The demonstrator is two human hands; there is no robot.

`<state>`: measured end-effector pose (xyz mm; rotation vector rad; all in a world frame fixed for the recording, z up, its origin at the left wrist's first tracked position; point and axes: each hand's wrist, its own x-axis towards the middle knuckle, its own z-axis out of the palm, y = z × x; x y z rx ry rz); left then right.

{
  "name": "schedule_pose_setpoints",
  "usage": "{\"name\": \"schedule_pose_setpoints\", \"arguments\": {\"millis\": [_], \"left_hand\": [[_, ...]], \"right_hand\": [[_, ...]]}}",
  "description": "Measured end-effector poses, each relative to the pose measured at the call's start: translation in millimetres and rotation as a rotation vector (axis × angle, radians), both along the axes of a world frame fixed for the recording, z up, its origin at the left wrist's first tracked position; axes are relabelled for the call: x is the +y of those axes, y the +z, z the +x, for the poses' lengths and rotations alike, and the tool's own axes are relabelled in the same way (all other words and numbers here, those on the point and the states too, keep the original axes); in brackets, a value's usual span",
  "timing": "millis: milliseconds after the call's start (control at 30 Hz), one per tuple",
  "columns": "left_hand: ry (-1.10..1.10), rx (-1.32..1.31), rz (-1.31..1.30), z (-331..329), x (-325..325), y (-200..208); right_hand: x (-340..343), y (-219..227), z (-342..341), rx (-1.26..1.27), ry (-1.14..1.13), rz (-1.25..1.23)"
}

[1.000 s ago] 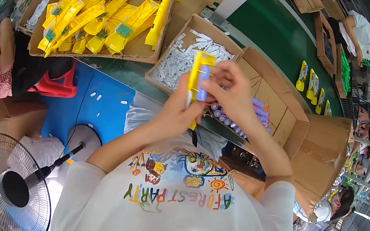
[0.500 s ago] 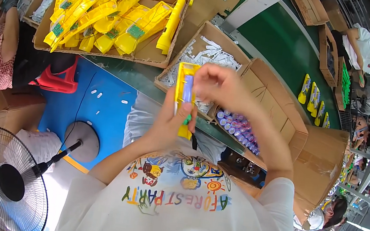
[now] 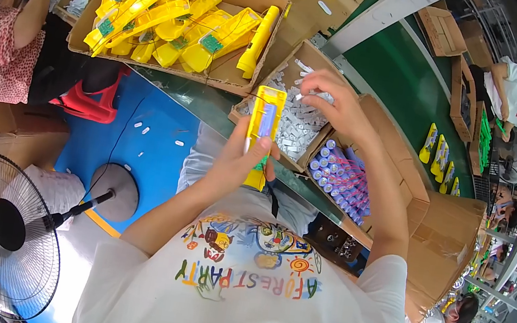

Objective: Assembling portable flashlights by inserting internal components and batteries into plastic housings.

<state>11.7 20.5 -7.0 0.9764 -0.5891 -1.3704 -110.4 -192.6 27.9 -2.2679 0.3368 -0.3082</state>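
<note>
My left hand (image 3: pixel 235 158) is closed around a long yellow plastic housing (image 3: pixel 258 111), held upright in front of my chest. Inside the housing lies a purple cylindrical battery (image 3: pixel 268 121), and a bit of green circuit board shows by my thumb. To the right, my right hand (image 3: pixel 340 105) hovers over a heap of small white plastic pieces (image 3: pixel 292 130) in a cardboard box. Its thumb and forefinger pinch one small white plastic piece (image 3: pixel 299 97), partly hidden by the fingertips.
A carton (image 3: pixel 158 70) of yellow housings with green boards stands at the far left. Purple batteries (image 3: pixel 336 176) with pink wires are bunched right of the white pieces. An open brown carton (image 3: pixel 448 236) lies beyond my right arm. A fan (image 3: pixel 7 224) stands left; a co-worker's arm (image 3: pixel 32 14) shows far left.
My right hand has moved from the housing out to the right, over the white pieces, and now pinches one. The housing stays in my left hand; the whole view has shifted slightly.
</note>
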Motion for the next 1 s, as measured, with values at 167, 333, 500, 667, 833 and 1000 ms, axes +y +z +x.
{"name": "schedule_pose_setpoints", "arguments": {"millis": [167, 333, 500, 667, 833, 1000], "left_hand": [[-0.064, -0.01, -0.013, -6, -5, -2], [-0.147, -0.084, -0.018, -10, -9, 0], [-0.263, 0.104, -0.037, -13, -9, 5], [-0.323, -0.546, -0.199, 14, -35, 30], [0.351, -1.494, 0.129, 135, -85, 74], [-0.219, -2.074, 0.335, 162, -110, 43]], "right_hand": [[30, 11, -9, -0.016, -0.146, 0.21], [42, 21, -11, 0.129, -0.329, 0.411], [55, 25, -14, -0.023, -0.384, 0.122], [-37, 15, -91, -0.302, -0.528, 0.599], [-289, -30, -310, 0.206, -0.944, -0.694], [-347, -131, -417, 0.515, -0.862, -0.715]]}}
